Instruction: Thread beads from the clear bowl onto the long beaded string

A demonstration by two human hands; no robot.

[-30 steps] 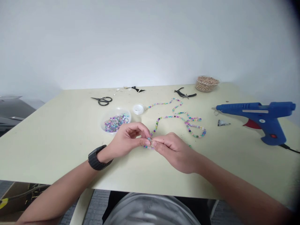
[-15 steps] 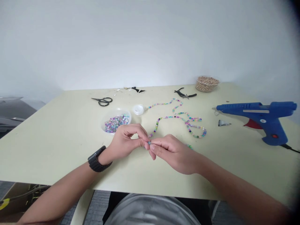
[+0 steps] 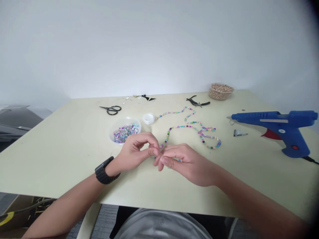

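My left hand (image 3: 139, 151), with a black watch on its wrist, pinches thumb and forefinger together on a fine thread (image 3: 161, 154). That thread spans the small gap to my right hand (image 3: 190, 164), whose thumb presses it against the fingers. A long string of small multicoloured beads (image 3: 183, 126) winds over the table behind my hands. Part of it passes out of sight behind my fingers, and a few beads peep out below the right hand. Just beyond my left hand stands a clear bowl of loose pastel beads (image 3: 126, 132).
A small white round container (image 3: 149, 118) sits at the string's far end. Behind lie black scissors (image 3: 111, 110), black pliers (image 3: 198, 101) and dark scraps (image 3: 147, 97). A tub of tan pellets (image 3: 220, 91) is back right. The blue glue gun (image 3: 281, 124) lies right, near a small torn piece (image 3: 239, 133).
The bluish bead between my fingertips no longer shows there. My fingertips have drawn slightly apart, with thread visible between them. The whole view has shifted a little.
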